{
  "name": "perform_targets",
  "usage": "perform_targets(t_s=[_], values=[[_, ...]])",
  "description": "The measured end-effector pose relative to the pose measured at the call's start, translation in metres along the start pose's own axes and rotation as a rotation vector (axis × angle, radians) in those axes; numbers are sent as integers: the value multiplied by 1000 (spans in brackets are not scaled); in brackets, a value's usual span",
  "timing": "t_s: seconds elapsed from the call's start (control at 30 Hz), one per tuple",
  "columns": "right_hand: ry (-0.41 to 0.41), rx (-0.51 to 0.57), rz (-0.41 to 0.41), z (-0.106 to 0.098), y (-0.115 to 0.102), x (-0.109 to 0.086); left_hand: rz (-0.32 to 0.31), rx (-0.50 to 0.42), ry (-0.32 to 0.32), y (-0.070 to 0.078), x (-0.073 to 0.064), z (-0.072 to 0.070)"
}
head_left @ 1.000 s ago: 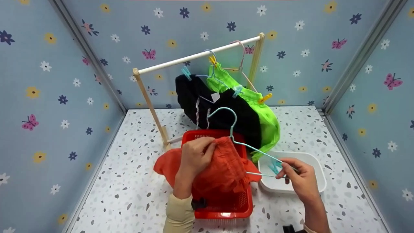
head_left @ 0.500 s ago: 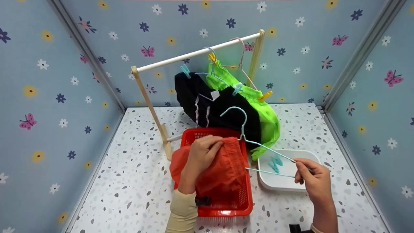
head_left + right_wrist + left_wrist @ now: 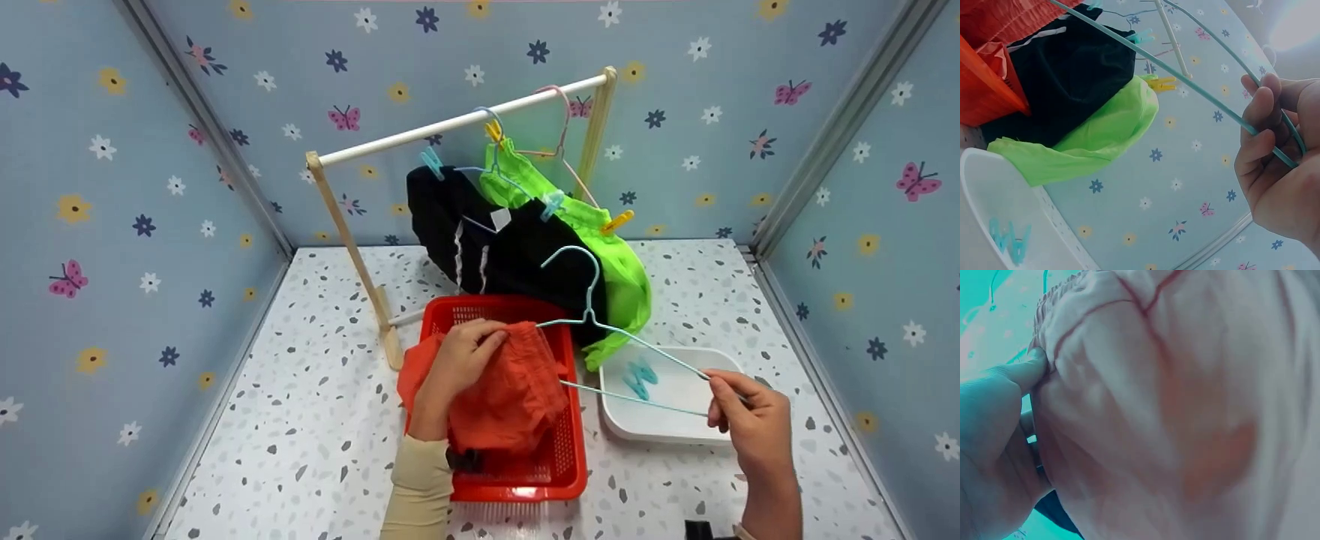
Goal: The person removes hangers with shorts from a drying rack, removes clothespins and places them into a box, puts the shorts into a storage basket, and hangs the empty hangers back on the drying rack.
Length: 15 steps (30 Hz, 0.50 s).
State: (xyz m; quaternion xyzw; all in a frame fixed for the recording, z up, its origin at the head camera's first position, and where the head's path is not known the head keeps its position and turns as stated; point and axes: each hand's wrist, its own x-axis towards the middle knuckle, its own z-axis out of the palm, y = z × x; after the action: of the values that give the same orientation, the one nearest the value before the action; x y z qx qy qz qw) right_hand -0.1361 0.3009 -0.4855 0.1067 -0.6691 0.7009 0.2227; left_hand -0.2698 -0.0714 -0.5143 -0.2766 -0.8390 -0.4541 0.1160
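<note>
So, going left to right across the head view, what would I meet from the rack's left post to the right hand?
Left wooden post, left hand, teal hanger's hook, turquoise clothespins, right hand.

Before me is a flat white surface with grey flecks (image 3: 300, 427). On it I see a red rectangular plastic basket (image 3: 525, 494), a white shallow tray with rounded corners (image 3: 637, 433) just beside it, and, behind, a pale wooden rack (image 3: 346, 232).

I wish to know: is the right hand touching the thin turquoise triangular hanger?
Touching. The right wrist view shows the right hand with fingers curled round the thin turquoise triangular hanger.
</note>
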Motion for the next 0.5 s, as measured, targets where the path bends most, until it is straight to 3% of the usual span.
perform_targets(t_s=[0.13, 0.23, 0.4, 0.5], values=[[16, -33, 16, -6, 0, -1, -67, 18, -30, -13, -4, -1], [41, -63, 41, -9, -1, -2, -147, 88, -29, -19, -6, -1], [115, -79, 94, -13, -5, -4, -262, 255, 75, -28, -11, 1], [150, -65, 106, -14, -7, -3, -302, 288, 122, -30, -13, 1]])
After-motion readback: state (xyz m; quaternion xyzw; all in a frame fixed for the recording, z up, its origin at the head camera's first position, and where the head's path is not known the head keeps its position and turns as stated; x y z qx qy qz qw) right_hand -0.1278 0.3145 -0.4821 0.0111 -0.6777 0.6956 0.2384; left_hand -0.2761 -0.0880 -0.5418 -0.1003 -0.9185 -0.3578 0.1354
